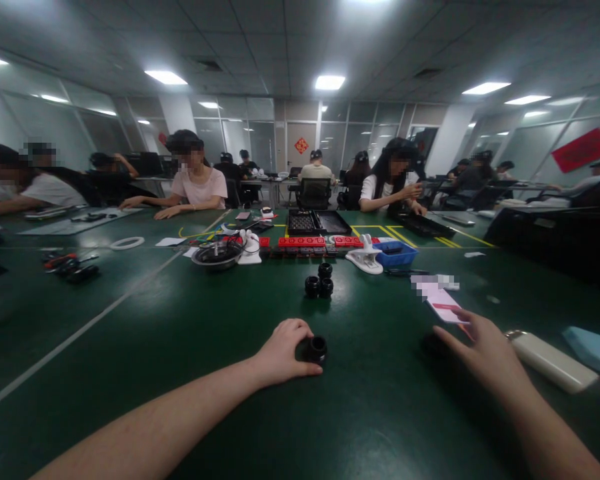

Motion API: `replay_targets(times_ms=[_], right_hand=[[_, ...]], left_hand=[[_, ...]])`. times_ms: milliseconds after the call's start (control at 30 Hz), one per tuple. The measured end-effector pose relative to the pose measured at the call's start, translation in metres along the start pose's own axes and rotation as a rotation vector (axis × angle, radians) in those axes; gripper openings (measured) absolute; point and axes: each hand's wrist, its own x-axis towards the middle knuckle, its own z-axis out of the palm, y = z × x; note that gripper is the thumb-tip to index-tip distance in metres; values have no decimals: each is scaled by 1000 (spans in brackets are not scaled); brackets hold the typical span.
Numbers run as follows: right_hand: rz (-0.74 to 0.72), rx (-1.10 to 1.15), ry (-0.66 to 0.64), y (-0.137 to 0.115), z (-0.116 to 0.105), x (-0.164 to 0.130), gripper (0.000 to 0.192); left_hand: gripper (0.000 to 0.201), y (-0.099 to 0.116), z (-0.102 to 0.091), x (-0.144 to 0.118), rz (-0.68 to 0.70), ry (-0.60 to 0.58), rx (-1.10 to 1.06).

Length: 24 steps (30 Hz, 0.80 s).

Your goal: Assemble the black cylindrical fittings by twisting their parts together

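My left hand (286,353) is curled around a short black hollow cylindrical part (319,348) on the green table, thumb in front and fingers behind it. The part stands upright with its round opening facing up. Farther ahead, several similar black parts (325,285) stand in a close cluster. Off to the right, my right hand (487,350) hovers over the table with thumb and fingers apart, nothing visible between them. A dark blurred patch (434,344) lies beside its thumb; I cannot tell whether it is a part or a shadow.
A pink-and-white card (443,301), a cream power bank (555,363) and a light blue case (595,350) lie to the right. Farther back are a metal bowl (217,257), white clips (365,257), a blue bin (395,253) and red blocks (303,241). People sit across the table.
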Motion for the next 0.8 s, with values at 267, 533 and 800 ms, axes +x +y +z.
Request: replay_targets(times_ms=[267, 533, 800], right_hand=[[-99, -74, -182, 22, 20, 7, 70], [-116, -14, -300, 16, 26, 6, 48], [-197, 121, -163, -15, 28, 6, 50]], left_hand=[[49, -4, 2, 1, 23, 0, -5], [49, -4, 3, 0, 21, 13, 1], [49, -5, 4, 1, 48, 29, 26]])
